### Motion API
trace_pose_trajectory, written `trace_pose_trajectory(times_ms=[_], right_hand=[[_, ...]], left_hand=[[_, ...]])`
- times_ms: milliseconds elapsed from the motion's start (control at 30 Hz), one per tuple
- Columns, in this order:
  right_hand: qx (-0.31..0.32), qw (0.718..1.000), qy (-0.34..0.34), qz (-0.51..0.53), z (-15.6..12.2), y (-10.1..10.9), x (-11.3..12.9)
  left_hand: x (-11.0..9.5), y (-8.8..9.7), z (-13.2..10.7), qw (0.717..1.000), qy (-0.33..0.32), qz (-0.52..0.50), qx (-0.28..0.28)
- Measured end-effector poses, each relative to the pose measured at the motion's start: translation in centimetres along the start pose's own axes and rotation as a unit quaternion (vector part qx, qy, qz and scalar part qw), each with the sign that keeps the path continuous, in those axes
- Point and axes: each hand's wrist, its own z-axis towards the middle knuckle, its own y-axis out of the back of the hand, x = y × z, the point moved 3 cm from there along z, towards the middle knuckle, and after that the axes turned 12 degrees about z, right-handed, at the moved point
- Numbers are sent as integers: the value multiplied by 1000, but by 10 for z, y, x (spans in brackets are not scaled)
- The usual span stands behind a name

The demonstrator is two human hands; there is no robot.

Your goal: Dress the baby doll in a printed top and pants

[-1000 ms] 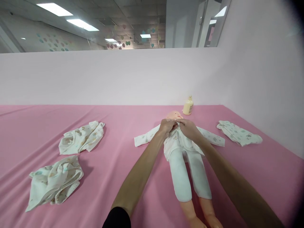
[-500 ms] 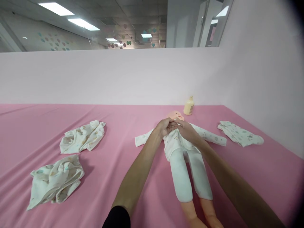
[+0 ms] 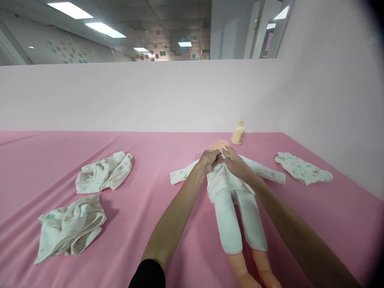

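A baby doll point(image 3: 228, 224) lies on its back, its bare feet toward me and its head partly hidden behind my hands. It wears a white printed shirt point(image 3: 217, 185), sleeves spread to both sides, over white leg coverings. At the shirt's neckline my left hand point(image 3: 210, 159) is closed, fingers curled on the fabric. Close beside it, my right hand point(image 3: 235, 163) pinches the upper edge of the shirt between thumb and fingers. My hands cover the exact spot they grip.
A pink sheet point(image 3: 144, 224) covers the surface. On the left lie two crumpled printed garments, an upper one point(image 3: 103, 173) and a lower one point(image 3: 70, 228). A folded printed cloth point(image 3: 304, 169) lies at right. Behind the doll's head, a pump bottle point(image 3: 238, 134) stands near the white wall point(image 3: 135, 98).
My right hand has risen slightly, and its thumb and fingers have drawn into a pinch at the neckline. The left fingers have curled in more. The doll stays in place.
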Motion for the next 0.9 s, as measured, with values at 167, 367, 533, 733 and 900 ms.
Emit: trace_pose_trajectory(times_ms=[167,367,533,733,900], right_hand=[[-5,992,28,-119,2,6,3],[-25,958,99,-269,-2,2,2],[-29,958,91,-271,-4,1,4],[-26,991,68,-108,2,2,5],[-10,999,30,-13,3,3,1]], left_hand=[[-2,-4,-2,1000,-13,6,3],[-5,-6,-4,1000,-7,-2,22],[-6,-7,-4,999,7,-23,32],[-5,-5,-5,999,4,-35,32],[0,-4,3,998,-1,-21,52]])
